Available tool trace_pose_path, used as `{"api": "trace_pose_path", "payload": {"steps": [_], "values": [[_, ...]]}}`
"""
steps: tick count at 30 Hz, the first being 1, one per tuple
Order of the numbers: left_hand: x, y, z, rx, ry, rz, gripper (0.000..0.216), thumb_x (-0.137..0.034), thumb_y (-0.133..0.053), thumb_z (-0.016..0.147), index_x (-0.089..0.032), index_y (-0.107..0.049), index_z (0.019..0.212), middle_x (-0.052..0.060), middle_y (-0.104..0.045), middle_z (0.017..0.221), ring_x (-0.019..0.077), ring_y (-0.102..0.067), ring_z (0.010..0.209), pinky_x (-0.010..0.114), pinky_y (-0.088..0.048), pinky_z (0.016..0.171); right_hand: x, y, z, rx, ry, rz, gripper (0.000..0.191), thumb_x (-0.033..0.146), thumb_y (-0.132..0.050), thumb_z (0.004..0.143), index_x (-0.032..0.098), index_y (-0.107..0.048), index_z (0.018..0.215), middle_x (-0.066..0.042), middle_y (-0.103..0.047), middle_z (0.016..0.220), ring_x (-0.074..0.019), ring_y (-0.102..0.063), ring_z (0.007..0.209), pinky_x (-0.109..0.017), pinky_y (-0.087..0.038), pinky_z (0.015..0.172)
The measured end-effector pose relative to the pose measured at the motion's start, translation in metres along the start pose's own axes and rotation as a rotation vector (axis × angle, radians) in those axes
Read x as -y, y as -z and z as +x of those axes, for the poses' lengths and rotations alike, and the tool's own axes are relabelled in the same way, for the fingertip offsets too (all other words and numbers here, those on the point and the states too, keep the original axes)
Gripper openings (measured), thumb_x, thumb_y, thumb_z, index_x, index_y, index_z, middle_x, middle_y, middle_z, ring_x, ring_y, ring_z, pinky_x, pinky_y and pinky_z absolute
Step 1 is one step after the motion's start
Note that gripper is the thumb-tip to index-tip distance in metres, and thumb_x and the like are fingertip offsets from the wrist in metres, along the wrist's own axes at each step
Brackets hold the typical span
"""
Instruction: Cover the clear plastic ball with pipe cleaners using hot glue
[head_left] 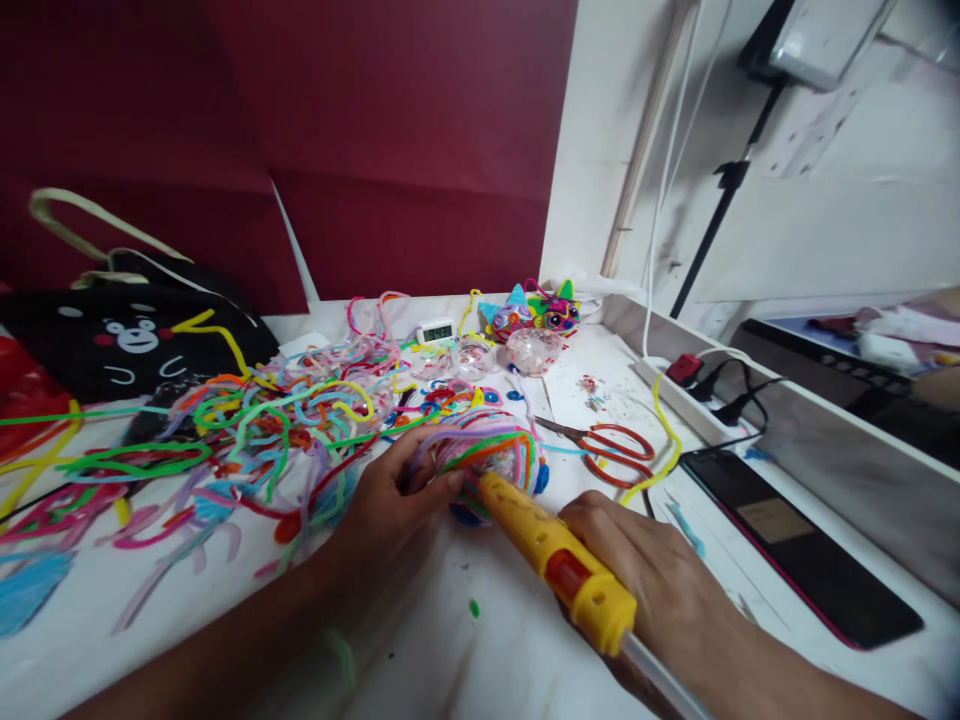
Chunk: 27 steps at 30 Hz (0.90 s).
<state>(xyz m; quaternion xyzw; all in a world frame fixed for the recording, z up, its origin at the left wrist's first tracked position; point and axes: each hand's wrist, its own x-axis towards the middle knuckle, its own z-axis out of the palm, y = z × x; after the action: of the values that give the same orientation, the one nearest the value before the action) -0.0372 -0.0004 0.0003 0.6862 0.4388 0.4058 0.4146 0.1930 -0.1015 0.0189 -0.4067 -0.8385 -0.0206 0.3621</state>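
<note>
My left hand (401,492) is closed on the left side of a round craft ball (491,440) wrapped in pink, purple, orange and green pipe cleaners, with bare clear surface showing near its front. In my right hand (637,545) is a yellow glue gun (559,550), a clear glue stick (664,680) jutting from its rear end. The gun's front end meets the near side of the ball; its tip is hidden there. Blue round pieces (541,476) show on the ball's right side. Orange-handled scissors (611,448) lie just right of the ball.
Tangled pipe cleaners (285,420) cover the left of the table. Behind the ball are clear plastic pieces (532,350), a small digital clock (436,332) and two colourful craft figures (532,312). A phone (802,545) and power strip (694,400) lie at right; a black bag (135,335) stands at left.
</note>
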Motion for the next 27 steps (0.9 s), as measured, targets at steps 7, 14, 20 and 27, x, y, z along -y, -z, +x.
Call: {"api": "trace_pose_path", "payload": {"steps": [7,14,20,27], "values": [[0.004,-0.001,0.001,0.005,0.002,-0.018,0.045,-0.049,-0.071,0.078,-0.021,-0.060,0.111,-0.006,-0.043,0.066,0.0092,-0.037,0.056,0.020,-0.029,0.049,-0.001,0.001,-0.002,0.001,-0.013,0.025,0.006,0.021,-0.042,0.094,0.022,-0.047,0.091,-0.002,-0.055,0.074,-0.0154,-0.053,0.058,-0.027,-0.045,0.049],[0.000,-0.003,-0.001,0.003,-0.019,-0.018,0.040,-0.046,-0.070,0.079,-0.022,-0.061,0.110,-0.004,-0.049,0.070,0.0097,-0.039,0.057,0.021,-0.029,0.049,0.001,0.001,0.001,0.025,0.001,0.019,0.008,0.018,-0.042,0.094,0.021,-0.047,0.099,-0.002,-0.055,0.073,-0.0152,-0.054,0.056,-0.027,-0.044,0.047],[0.005,-0.001,-0.002,0.000,0.001,0.007,0.041,-0.048,-0.071,0.078,-0.021,-0.061,0.108,-0.007,-0.035,0.063,0.0089,-0.030,0.056,0.021,-0.026,0.050,0.001,-0.001,-0.001,0.018,-0.014,0.042,0.012,0.014,-0.045,0.090,0.021,-0.049,0.099,0.000,-0.056,0.072,-0.0148,-0.054,0.054,-0.027,-0.042,0.045],[0.004,0.001,-0.001,0.018,-0.002,0.055,0.043,-0.048,-0.069,0.080,-0.021,-0.061,0.113,-0.007,-0.032,0.065,0.0096,-0.029,0.059,0.021,-0.026,0.052,-0.005,-0.002,-0.011,0.032,-0.052,0.058,0.014,0.014,-0.047,0.089,0.022,-0.049,0.100,-0.002,-0.058,0.081,-0.0163,-0.057,0.060,-0.029,-0.045,0.050]]}}
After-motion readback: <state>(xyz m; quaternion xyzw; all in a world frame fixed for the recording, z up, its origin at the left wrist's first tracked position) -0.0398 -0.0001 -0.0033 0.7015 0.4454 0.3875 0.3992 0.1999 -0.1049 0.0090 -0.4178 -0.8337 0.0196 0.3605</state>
